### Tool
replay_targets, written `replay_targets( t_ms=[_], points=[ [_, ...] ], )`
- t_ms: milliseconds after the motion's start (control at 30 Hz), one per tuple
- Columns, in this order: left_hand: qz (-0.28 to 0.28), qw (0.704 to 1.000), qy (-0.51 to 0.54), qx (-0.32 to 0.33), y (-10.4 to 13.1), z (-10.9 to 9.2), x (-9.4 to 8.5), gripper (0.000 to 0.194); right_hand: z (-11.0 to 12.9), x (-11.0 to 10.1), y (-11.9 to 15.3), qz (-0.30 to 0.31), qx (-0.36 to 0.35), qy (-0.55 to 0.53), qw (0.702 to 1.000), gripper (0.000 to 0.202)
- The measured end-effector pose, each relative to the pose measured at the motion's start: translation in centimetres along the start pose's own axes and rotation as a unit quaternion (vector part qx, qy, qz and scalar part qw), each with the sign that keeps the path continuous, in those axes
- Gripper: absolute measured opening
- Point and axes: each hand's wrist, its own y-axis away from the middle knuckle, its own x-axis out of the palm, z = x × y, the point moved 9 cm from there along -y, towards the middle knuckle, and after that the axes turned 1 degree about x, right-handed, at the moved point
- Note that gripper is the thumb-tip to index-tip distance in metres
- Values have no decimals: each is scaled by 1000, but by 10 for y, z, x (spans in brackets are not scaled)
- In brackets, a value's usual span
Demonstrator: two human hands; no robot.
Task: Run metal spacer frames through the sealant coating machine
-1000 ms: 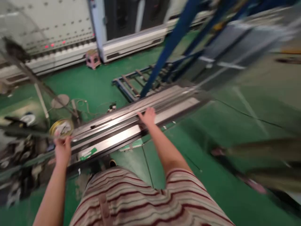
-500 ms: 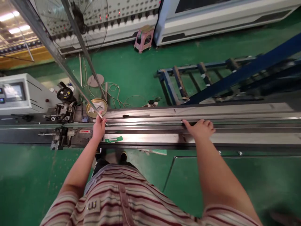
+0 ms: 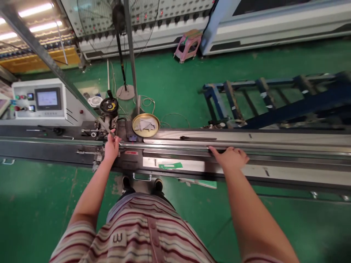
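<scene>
My left hand (image 3: 111, 149) is closed round a thin metal bar at a corner, beside the black clamping head of the machine. From that hand one length of the metal bar (image 3: 74, 93) slants up to the upper left. Another length, a narrow perforated strip (image 3: 164, 146), runs right along the bench rail to my right hand (image 3: 233, 157). My right thumb presses on this strip while the fingers curl over the rail further right; their tips are partly hidden. Both hands lie on the same line of the long bench (image 3: 301, 168).
A round gold tin (image 3: 145, 125) with scraps stands behind the rail. A thin dark rod (image 3: 197, 138) and a green strip (image 3: 170, 166) lie on the bench. At left are a handwheel (image 3: 109, 106) and control box (image 3: 49, 98). Beyond are a pink stool (image 3: 188, 45) and blue rack (image 3: 216, 100).
Both hands have moved left along the bench together with the metal bar. My left hand has come up to the clamping head. The view has shifted left too.
</scene>
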Motion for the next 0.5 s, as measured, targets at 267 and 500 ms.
replay_targets(
  t_ms=[267,500],
  points=[
    [-33,999,-20,2,-27,99,-141,46,147,-9,89,-14,2,18,1000,80],
    [-73,995,-60,-14,-44,159,-243,45,254,-23,153,-27,-38,10,999,75]
  ],
)
